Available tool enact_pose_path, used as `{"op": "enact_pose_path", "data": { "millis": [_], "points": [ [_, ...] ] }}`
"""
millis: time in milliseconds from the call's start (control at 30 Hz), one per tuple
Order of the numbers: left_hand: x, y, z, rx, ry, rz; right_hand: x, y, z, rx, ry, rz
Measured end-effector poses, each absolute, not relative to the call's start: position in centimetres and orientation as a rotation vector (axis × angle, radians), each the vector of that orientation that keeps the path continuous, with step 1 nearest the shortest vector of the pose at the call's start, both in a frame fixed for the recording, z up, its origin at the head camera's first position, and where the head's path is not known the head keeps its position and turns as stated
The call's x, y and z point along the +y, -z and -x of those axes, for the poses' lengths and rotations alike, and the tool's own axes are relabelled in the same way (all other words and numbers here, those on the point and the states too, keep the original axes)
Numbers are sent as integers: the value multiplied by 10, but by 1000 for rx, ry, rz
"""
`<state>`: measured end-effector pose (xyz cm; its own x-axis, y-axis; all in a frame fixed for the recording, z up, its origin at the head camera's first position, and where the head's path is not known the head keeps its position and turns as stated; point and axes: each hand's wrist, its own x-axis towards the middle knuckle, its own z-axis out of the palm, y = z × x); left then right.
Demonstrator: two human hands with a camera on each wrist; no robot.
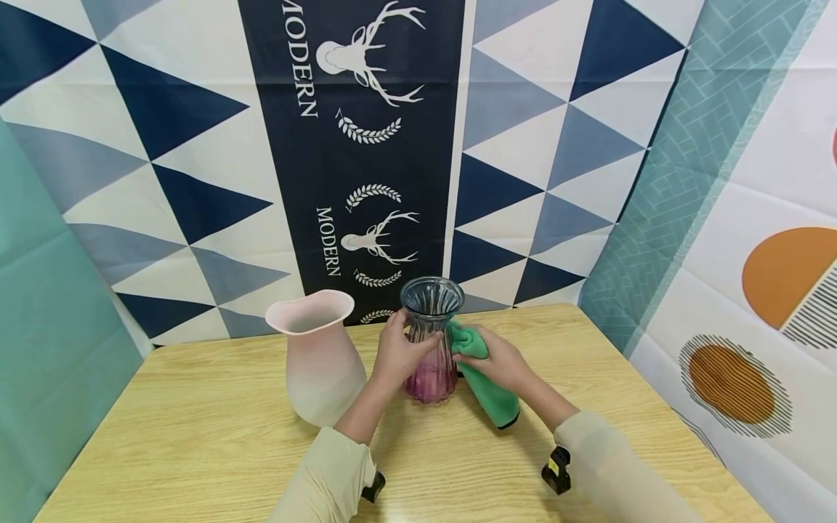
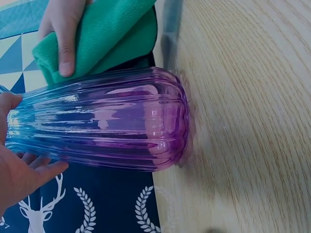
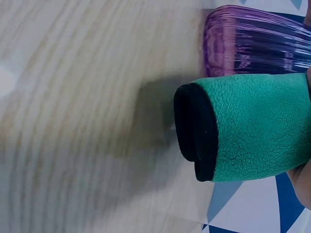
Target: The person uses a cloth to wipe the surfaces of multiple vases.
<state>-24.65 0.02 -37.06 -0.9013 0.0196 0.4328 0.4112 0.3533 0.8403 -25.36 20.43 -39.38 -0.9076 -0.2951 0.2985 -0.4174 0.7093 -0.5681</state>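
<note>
A ribbed glass vase [image 1: 431, 381], blue at its flared rim and fading to purple-pink at the base, is upright in front of me. My left hand [image 1: 397, 354] grips it round the narrow upper part, thumb on the near side. In the left wrist view the purple base [image 2: 165, 121] is at the tabletop; whether it bears fully there I cannot tell. On the vase's right side, my right hand [image 1: 498, 359] holds a green cloth [image 1: 492, 398] against the glass. The cloth's dark-edged end [image 3: 197, 133] hangs down beside the vase.
Left of the glass vase, a larger pink-and-white vase [image 1: 322, 370] with a wavy rim stands close to my left forearm. The light wood table [image 1: 196, 436] ends at a wall hanging [image 1: 216, 167] with triangles and deer heads. Another patterned hanging [image 1: 732, 290] borders the right side.
</note>
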Motion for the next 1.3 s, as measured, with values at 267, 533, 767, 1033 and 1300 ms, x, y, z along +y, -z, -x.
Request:
{"op": "enact_pose_path", "data": {
  "millis": [267,533,767,1033,1300],
  "points": [
    [0,371,246,-2277,1569,381,208,406,253,-2790,-873,-603],
    [0,371,247,-2277,1582,384,209,412,254,-2834,-794,-607],
    [0,373,249,-2284,1582,379,211,412,253,-2833,-824,-578],
    [-1,371,247,-2283,1557,382,211,396,253,-2719,-1003,-545],
    [-3,370,249,-2316,1532,380,209,373,259,-2557,-1229,-476]
  ]
}}
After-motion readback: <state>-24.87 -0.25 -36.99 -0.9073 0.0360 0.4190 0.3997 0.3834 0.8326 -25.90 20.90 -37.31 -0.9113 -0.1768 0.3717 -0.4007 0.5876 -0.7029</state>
